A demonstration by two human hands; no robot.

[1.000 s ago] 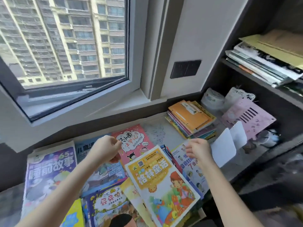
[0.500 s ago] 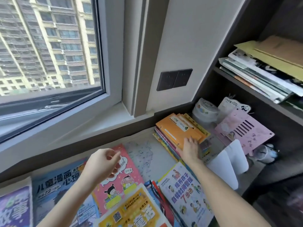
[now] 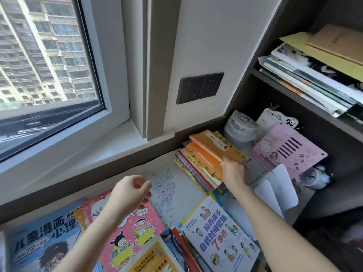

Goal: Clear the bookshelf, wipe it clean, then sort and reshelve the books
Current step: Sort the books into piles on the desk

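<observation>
A stack of orange books (image 3: 211, 152) lies on the ledge at the mouth of the dark bookshelf (image 3: 306, 103). My right hand (image 3: 232, 173) rests on the near right corner of that stack, fingers laid on the top orange cover. My left hand (image 3: 130, 190) hovers over a pink cartoon book (image 3: 129, 224), fingers loosely curled and holding nothing. A white book with red and blue lettering (image 3: 220, 234) and a blue comic book (image 3: 45, 244) lie flat in front of me.
A pink slotted board (image 3: 288, 154), a white round tub (image 3: 242, 124), white bookends (image 3: 275, 187) and a small cup (image 3: 316, 178) crowd the lower shelf. Papers and envelopes (image 3: 322, 75) are piled on the upper shelf. A window (image 3: 45, 61) and wall sockets (image 3: 199, 87) stand behind.
My right hand reached forward from the spread books to the orange stack and now lies on it. My view swung right and closer to the shelf. My left hand stayed over the pink book.
</observation>
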